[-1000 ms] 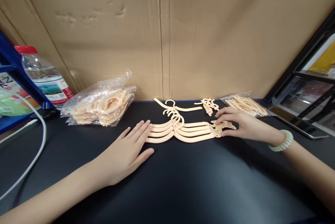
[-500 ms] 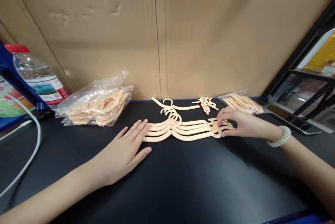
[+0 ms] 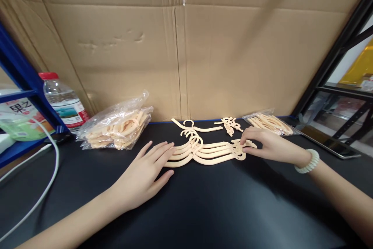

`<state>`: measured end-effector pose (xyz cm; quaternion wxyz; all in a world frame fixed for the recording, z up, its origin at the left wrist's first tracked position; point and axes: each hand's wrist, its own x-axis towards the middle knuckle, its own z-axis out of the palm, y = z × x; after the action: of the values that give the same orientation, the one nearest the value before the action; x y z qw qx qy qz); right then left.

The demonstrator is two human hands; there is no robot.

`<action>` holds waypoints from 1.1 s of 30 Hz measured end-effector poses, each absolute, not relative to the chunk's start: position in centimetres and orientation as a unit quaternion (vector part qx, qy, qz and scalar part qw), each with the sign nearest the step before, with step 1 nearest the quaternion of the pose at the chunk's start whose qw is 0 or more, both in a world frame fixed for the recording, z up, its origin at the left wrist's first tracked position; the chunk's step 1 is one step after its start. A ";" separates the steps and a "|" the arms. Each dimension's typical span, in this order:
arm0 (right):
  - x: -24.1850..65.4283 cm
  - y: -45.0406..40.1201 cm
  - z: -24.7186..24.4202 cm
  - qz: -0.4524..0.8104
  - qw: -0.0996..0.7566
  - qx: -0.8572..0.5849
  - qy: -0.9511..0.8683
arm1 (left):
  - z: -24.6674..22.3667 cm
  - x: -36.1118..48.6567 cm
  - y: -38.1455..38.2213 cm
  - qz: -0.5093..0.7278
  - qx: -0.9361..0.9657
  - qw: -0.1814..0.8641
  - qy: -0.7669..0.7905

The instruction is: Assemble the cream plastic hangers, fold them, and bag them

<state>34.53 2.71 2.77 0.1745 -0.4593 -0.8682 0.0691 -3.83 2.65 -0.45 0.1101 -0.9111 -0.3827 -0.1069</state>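
Several cream hangers (image 3: 214,155) lie overlapped in a row on the black table (image 3: 204,202), their hooks bunched at the middle. My left hand (image 3: 145,173) rests flat over their left ends, fingers spread. At their right ends lie flat cream pieces with cut-outs (image 3: 239,152). My right hand (image 3: 266,146) is over these pieces, thumb and fingertips apart and touching or just above them. Behind the row are a single hanger (image 3: 204,129) and a small heap of cream parts (image 3: 230,125).
A plastic bag of cream hangers (image 3: 116,128) lies at the back left, beside a red-capped bottle (image 3: 65,103) and a white cable (image 3: 55,171). At the back right are another bag (image 3: 271,123) and a dark tablet-like device (image 3: 328,142). Cardboard (image 3: 131,58) stands behind.
The camera view has tilted up, so the scene sits lower in the picture. Both hands remain at the two ends of the hanger row; the right fingers have shifted slightly over the flat pieces.
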 end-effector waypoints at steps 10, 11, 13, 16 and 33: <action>36.1 4.4 2.3 -0.025 0.221 -0.507 -0.833 | 1.0 -4.0 3.6 -0.145 -0.900 0.139 -0.386; 36.1 4.7 2.4 -0.027 0.217 -0.513 -0.830 | 1.3 -3.9 3.8 -0.146 -0.900 0.142 -0.386; 35.9 5.5 2.5 -0.029 0.205 -0.519 -0.829 | 1.9 -3.6 4.5 -0.137 -0.900 0.149 -0.387; 35.5 7.2 2.7 -0.039 0.177 -0.522 -0.833 | 2.7 -2.7 6.0 -0.105 -0.905 0.158 -0.380; 34.6 12.6 0.8 -0.022 0.104 -0.509 -0.854 | 0.6 0.5 15.3 -0.056 -0.916 0.159 -0.365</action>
<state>34.56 12.58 0.75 0.1042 -0.5087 -0.8543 -0.0220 0.53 15.27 0.56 0.1586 -0.9155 -0.3655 -0.0556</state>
